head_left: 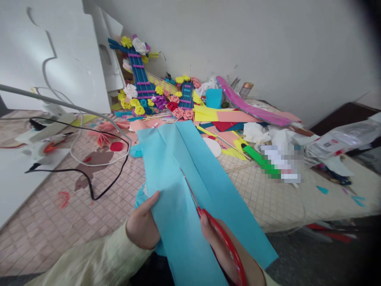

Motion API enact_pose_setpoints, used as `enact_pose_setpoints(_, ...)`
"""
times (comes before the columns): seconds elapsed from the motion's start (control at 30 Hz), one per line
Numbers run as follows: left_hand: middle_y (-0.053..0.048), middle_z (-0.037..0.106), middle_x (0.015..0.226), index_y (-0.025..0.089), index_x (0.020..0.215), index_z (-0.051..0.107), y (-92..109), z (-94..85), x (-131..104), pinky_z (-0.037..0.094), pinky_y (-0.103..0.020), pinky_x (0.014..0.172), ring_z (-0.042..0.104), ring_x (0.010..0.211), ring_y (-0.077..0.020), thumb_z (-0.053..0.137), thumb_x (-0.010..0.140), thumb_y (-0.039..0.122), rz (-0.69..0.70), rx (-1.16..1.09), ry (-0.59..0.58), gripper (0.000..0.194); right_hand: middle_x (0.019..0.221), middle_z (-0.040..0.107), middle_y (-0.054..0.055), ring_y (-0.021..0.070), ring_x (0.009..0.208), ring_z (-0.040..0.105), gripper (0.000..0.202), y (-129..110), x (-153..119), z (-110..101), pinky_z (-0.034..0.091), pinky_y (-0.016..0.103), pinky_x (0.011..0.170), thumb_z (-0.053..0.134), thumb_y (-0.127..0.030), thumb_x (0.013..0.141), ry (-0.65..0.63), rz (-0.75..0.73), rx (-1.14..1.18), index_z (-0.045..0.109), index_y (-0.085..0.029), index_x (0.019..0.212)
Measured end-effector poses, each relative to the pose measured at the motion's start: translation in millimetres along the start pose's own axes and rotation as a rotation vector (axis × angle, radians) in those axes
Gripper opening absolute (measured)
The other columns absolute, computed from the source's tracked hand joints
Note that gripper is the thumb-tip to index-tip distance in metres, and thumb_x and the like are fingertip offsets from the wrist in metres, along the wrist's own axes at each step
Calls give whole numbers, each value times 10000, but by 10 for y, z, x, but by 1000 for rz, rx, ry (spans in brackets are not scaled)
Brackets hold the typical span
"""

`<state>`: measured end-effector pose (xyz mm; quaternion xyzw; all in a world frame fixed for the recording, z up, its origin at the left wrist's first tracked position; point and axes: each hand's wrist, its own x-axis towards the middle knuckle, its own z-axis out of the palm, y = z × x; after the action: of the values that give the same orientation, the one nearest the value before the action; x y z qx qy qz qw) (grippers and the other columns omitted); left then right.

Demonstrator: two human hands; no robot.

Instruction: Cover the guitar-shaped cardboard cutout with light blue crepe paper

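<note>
A long sheet of light blue paper [178, 171] with lengthwise folds stretches from the table toward me. My left hand [144, 226] grips its left edge, thumb on top and fingers hidden underneath. Red-handled scissors [220, 232] are in my right hand [230, 250], over the lower part of the paper. Their blades point up and away along the sheet; whether the lower blade is under the paper I cannot tell. More crumpled light blue paper [141, 195] shows beside the sheet's left edge.
Ladder-like blue pieces with paper flowers [137, 109] stand at the back. A glue gun [41, 153] and looping cables lie left. Colored paper strips [235, 116], a green cutter [258, 159] and a plastic bag [342, 139] are behind and to the right.
</note>
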<state>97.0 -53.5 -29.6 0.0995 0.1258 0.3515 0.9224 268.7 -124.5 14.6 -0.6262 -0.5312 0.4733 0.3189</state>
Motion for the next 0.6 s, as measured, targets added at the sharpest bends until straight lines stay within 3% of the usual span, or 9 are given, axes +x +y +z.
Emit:
enact_pose_setpoints(0.23,-56,662,1122,151,1117,619,-21,4,-34,289,-402,1072,523,1161,-244,461,892,261,-13,22,105,297,645,621,39,230,723,591,534,-61,3,-60,468,353,758,323,-661,824,-8,54,-18,593,-244,630)
enact_pose_setpoints(0.33,-57,671,1102,148,1101,627,-33,1,-43,288,-412,1069,518,1165,-256,502,868,259,-9,7,132,286,633,600,37,226,702,580,525,-63,23,-66,471,352,727,331,-661,820,-9,79,-6,567,-240,613)
enact_pose_setpoints(0.6,-54,647,1147,138,1122,626,-26,96,-14,295,-410,1076,515,1170,-249,496,873,261,4,11,0,306,590,549,27,214,668,551,554,-61,57,-75,461,337,678,313,-681,814,-38,103,-32,561,-231,608)
